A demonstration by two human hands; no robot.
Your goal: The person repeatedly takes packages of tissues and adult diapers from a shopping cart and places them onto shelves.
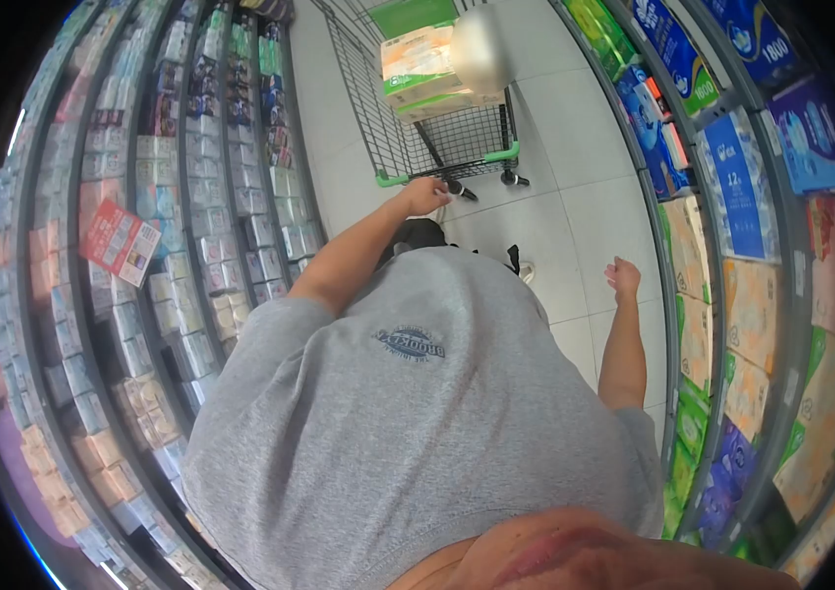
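Ahead of my body is a wire shopping cart (442, 143) with green corner pieces. It holds orange, white and green tissue packs (419, 67), partly covered by a pale blurred round shape. My left hand (425, 197) is just below the cart's near edge, beside a black caster, its fingers loosely bent with nothing visible in them. Away from the cart, my right hand (622, 277) hangs over the tiled floor near the right shelves, empty, with its fingers loosely apart.
Shelves of small packets (211, 221) run along the left, with a red and white sign (120, 242). Large tissue packs (750, 300) and a blue-and-white pack (735, 187) fill the right shelves. Something purple (19, 452) shows at the far left. My shoe tip (527, 271) shows below.
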